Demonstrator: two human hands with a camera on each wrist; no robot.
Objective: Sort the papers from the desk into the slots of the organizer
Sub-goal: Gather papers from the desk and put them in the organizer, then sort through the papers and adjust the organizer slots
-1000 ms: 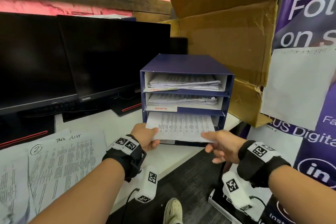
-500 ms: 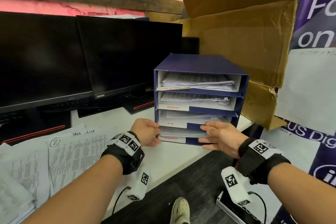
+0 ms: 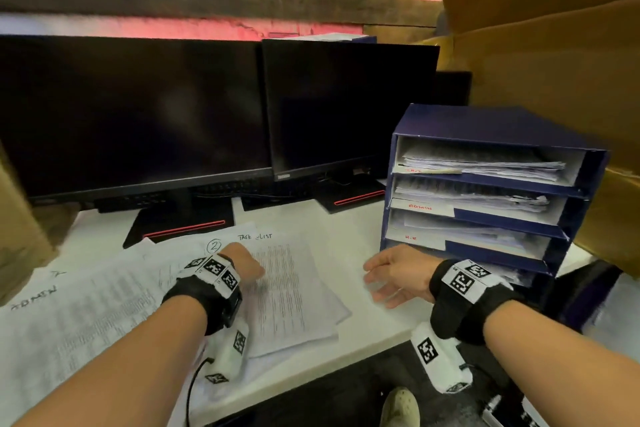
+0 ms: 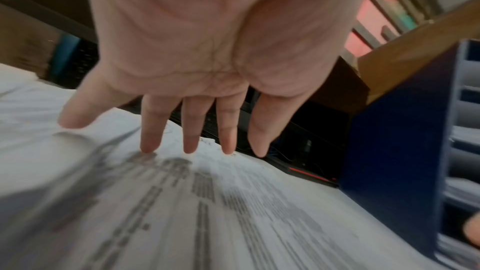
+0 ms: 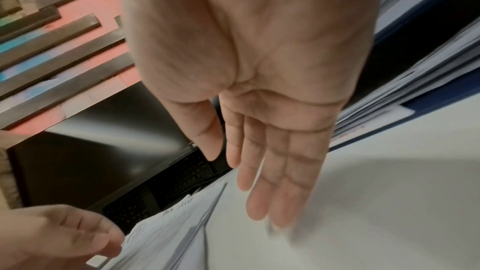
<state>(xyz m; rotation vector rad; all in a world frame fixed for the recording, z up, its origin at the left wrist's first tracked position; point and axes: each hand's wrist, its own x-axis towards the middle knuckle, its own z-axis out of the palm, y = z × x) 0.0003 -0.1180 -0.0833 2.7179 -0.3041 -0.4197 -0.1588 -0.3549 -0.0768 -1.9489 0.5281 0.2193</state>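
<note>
A blue organizer [image 3: 491, 121] [image 4: 389, 151] stands at the desk's right end, its labelled slots [image 3: 485, 163] stacked with papers. Printed sheets headed "TASK LIST" [image 3: 294, 291] [image 5: 166, 231] lie spread on the white desk [image 3: 353, 229], with more sheets [image 3: 69, 315] further left. My left hand [image 3: 247, 265] [image 4: 197, 114] hovers palm down over the task-list sheet [image 4: 207, 202], fingers straight and spread, holding nothing. My right hand [image 3: 391, 276] [image 5: 262, 151] hangs flat and empty above bare desk between the papers and the organizer.
Two dark monitors [image 3: 138, 107] [image 3: 346, 104] stand along the back of the desk. Big cardboard boxes [image 3: 554, 55] rise behind and to the right of the organizer. The desk's front edge [image 3: 311, 378] runs just below my wrists; a shoe [image 3: 400, 407] shows on the dark floor.
Both hands let go of the sheet pushed into the organizer's lower slot and moved back left. The left hand now hangs over the desk papers, the right over bare desk.
</note>
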